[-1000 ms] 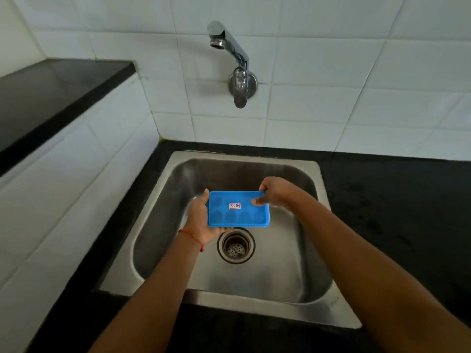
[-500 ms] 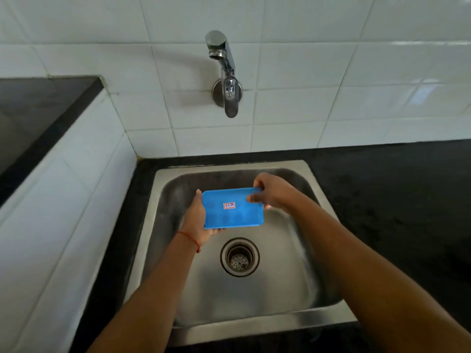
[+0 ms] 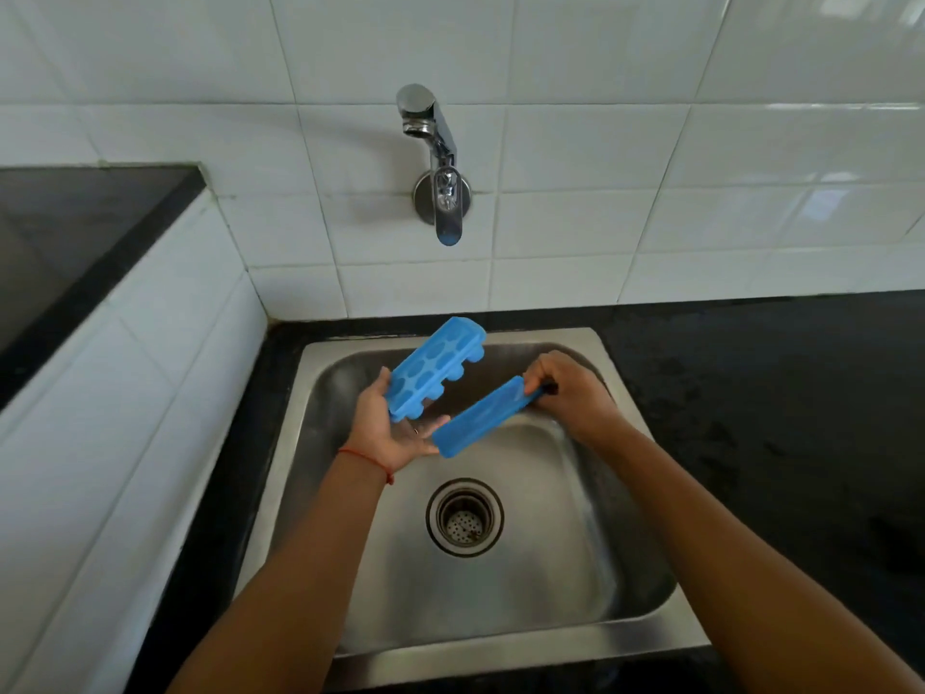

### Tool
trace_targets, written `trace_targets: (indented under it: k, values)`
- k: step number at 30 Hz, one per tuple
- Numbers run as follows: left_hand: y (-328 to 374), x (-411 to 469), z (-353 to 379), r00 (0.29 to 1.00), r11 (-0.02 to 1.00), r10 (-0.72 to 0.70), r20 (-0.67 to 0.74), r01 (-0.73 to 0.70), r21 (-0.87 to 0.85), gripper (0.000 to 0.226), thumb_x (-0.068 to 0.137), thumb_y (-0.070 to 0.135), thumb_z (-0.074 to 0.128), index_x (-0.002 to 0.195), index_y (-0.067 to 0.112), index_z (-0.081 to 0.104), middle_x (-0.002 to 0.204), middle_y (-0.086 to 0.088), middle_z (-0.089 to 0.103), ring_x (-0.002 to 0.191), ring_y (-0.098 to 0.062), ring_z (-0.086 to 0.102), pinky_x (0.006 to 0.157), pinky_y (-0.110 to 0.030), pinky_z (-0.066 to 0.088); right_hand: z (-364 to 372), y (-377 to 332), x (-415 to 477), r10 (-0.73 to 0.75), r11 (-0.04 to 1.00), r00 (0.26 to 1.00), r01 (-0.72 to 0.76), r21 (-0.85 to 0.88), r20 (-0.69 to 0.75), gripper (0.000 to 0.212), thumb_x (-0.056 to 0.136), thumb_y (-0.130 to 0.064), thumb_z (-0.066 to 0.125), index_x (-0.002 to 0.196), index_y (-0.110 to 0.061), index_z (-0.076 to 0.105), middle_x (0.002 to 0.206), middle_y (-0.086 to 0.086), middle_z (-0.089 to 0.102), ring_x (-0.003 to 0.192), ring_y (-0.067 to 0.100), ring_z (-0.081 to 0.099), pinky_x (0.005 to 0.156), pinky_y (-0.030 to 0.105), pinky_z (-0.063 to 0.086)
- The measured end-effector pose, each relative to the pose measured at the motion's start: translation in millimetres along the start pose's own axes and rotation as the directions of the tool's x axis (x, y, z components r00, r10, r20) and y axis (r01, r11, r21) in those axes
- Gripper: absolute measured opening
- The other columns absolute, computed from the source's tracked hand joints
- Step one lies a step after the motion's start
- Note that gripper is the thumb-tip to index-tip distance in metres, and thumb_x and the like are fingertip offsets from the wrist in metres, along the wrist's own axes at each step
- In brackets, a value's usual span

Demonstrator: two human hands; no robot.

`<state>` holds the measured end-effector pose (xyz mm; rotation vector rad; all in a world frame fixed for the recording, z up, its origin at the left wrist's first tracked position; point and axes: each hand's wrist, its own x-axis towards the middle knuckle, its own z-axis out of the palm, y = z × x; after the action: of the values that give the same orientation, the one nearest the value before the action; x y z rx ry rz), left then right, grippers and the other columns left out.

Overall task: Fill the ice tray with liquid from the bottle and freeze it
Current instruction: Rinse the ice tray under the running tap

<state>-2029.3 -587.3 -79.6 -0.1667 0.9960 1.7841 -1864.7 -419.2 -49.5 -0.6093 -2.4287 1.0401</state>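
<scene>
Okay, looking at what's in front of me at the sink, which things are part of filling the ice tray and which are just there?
Part of the job:
- blue ice tray, tilted, held in the left hand
- blue lid, off the tray, held in the right hand

Just there:
- tap on the tiled wall, not running
- sink with its drain
- black counter

No bottle is in view.

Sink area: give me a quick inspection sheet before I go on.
Surface: steel sink, basin bare, drain strainer in place; black counter around it.
Job's things: blue ice tray tilted, cups showing; blue lid off it. No bottle in view.
Clutter: nothing seen.
Grips: left hand holds the tray; right hand pinches the lid.
Cables: nothing seen.
Surroundings: white tiled wall, wall tap, no water running.
</scene>
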Motion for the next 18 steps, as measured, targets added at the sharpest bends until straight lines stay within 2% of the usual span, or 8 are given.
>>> trace_targets:
  k: [4,6,8,11,12,14,16,18]
  values:
    - [-9,-2,9,0.995,0.997,-0.053,0.086,0.047,0.068,0.059,0.093,0.060,0.032,0.114,0.016,0.065,0.116,-0.013,0.066,0.105,-0.037,0.063,0.082,-0.062,0.049,13,4,-3,-0.056,0.997,0.995,0.060,0.048,-0.081,0.043,0.072,0.009,0.068,0.069,-0.030,0.052,0.089,0.002,0.057,0.084,0.018,0.061,0.077,0.023,0.052]
    - [-12,-2,11,0.995,0.998,-0.053,0.089,0.049,0.049,0.057,0.094,0.058,0.034,0.113,0.014,0.065,0.109,-0.014,0.071,0.094,-0.033,0.070,0.076,-0.051,0.056,15,7,-3,-0.101,0.995,0.991,0.103,0.017,-0.089,0.046,0.072,0.010,0.068,0.070,-0.032,0.050,0.091,0.000,0.055,0.085,0.015,0.059,0.076,0.016,0.049]
    - [-11,-1,11,0.997,0.999,-0.014,0.076,0.012,0.030,0.054,0.095,0.054,0.036,0.114,0.011,0.064,0.101,-0.013,0.074,0.085,-0.027,0.073,0.066,-0.040,0.059,15,10,-1,-0.145,0.989,0.989,0.144,-0.045,-0.031,0.044,0.073,0.011,0.064,0.075,-0.031,0.051,0.096,-0.003,0.053,0.090,0.008,0.055,0.078,0.008,0.042]
    - [-3,4,9,0.995,0.996,0.074,0.070,-0.078,0.047,0.048,0.096,0.049,0.040,0.118,0.010,0.060,0.107,-0.012,0.073,0.090,-0.025,0.072,0.068,-0.037,0.060,11,13,6,-0.148,0.976,0.987,0.156,-0.152,0.063,0.034,0.080,0.012,0.050,0.095,-0.017,0.060,0.107,0.000,0.054,0.098,0.011,0.051,0.085,0.009,0.036]
    - [0,6,8,0.993,0.993,0.097,0.069,-0.101,0.059,0.047,0.096,0.047,0.043,0.119,0.010,0.059,0.109,-0.012,0.072,0.093,-0.025,0.072,0.070,-0.037,0.060,9,11,11,-0.114,0.978,0.992,0.120,-0.169,0.044,0.033,0.084,0.008,0.047,0.101,-0.017,0.061,0.110,0.001,0.055,0.099,0.010,0.050,0.085,0.011,0.035]
    - [6,9,6,0.990,0.989,0.123,0.063,-0.127,0.070,0.046,0.095,0.045,0.047,0.122,0.009,0.057,0.113,-0.012,0.070,0.097,-0.025,0.070,0.074,-0.037,0.060,4,-1,26,-0.060,0.985,0.995,0.046,-0.167,-0.082,0.029,0.089,0.001,0.046,0.107,-0.017,0.061,0.110,0.002,0.059,0.097,0.009,0.053,0.083,0.012,0.035]
    - [10,12,6,0.988,0.985,0.150,0.037,-0.152,0.080,0.046,0.094,0.043,0.049,0.124,0.008,0.056,0.114,-0.012,0.070,0.100,-0.025,0.069,0.075,-0.037,0.059,0,-23,49,-0.069,0.990,0.978,0.044,-0.131,-0.196,0.027,0.090,-0.005,0.051,0.114,-0.014,0.059,0.109,0.002,0.059,0.097,0.011,0.055,0.086,0.018,0.041]
    - [13,15,9,0.982,0.976,0.188,-0.005,-0.187,0.112,0.042,0.094,0.041,0.050,0.121,0.010,0.057,0.106,-0.010,0.073,0.095,-0.023,0.070,0.073,-0.036,0.058,0,-52,75,-0.097,0.993,0.975,0.082,-0.081,-0.199,0.037,0.091,-0.012,0.057,0.127,-0.012,0.049,0.118,0.006,0.053,0.100,0.010,0.052,0.091,0.026,0.047]
